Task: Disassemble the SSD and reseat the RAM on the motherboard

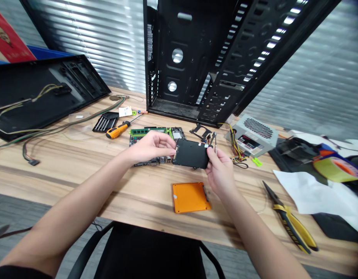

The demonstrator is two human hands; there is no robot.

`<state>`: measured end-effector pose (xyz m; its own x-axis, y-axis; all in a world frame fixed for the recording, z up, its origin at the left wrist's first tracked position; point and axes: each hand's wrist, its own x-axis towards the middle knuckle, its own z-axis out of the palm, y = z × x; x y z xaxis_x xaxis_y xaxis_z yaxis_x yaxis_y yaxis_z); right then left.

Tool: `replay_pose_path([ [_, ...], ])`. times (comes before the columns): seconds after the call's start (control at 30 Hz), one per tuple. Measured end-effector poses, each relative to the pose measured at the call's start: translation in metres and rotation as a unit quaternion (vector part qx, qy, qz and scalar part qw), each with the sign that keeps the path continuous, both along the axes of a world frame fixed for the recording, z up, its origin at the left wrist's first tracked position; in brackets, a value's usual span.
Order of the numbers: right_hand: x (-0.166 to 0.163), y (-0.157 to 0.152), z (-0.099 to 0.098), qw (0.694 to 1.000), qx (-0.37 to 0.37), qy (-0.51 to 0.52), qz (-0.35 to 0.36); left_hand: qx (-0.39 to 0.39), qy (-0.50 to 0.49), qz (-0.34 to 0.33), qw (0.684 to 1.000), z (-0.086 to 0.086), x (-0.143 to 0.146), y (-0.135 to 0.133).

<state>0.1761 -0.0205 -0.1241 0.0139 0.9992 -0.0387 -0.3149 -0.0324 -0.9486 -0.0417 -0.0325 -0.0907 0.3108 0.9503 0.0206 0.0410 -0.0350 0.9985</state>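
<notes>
From the head camera, the left hand (151,146) and the right hand (221,170) are raised just above the bench (65,174), holding a black drive casing (192,154) between them. The left hand is curled, its fingers pinching the casing's left end, while the right hand closes around its right end. A thin metal piece (215,141) sticks up just beyond the right hand's fingers; it is too small to tell what it is. An orange cover plate (190,197) lies flat on the bench directly below the casing, nearer the person than either hand and just left of the right wrist. Just beyond the left hand lies a motherboard (177,133), with a green memory stick (146,131) on it. Further beyond and to the left of that hand are an orange-handled screwdriver (117,130) and a black precision screwdriver set (105,122). Beyond the right hand stand a black computer case (196,58) and a metal power supply (253,135) with its yellow wires. Well to the right of the right hand lie yellow-handled pliers (295,228) beside a white sheet (315,195) and a roll of tape (337,168). Far left of the left hand lies a black case panel (42,93) with loose cables (80,118).
</notes>
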Motion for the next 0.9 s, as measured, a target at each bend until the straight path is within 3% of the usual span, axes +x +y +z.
replay_pose_path([
  [0.2, 0.007, 0.019, 0.009, 0.988, 0.128, -0.069, -0.059, 0.041, 0.022, 0.118, 0.992, -0.005, -0.007, 0.009],
  [0.37, 0.003, 0.053, 0.038, 0.932, 0.202, -0.299, -0.033, 0.096, 0.212, 0.21, 0.95, -0.01, -0.021, 0.018],
  [0.5, -0.021, 0.075, 0.063, 0.873, 0.189, -0.449, -0.007, 0.162, 0.424, 0.211, 0.866, -0.008, -0.026, 0.017],
  [0.6, -0.044, 0.087, 0.072, 0.84, 0.182, -0.511, -0.002, 0.169, 0.507, 0.209, 0.819, -0.005, -0.029, 0.016],
  [0.73, -0.064, 0.101, 0.073, 0.808, 0.193, -0.556, 0.016, 0.157, 0.512, 0.22, 0.815, -0.004, -0.035, 0.016],
  [0.9, -0.074, 0.11, 0.07, 0.803, 0.192, -0.561, 0.056, 0.139, 0.523, 0.241, 0.806, -0.004, -0.041, 0.018],
])
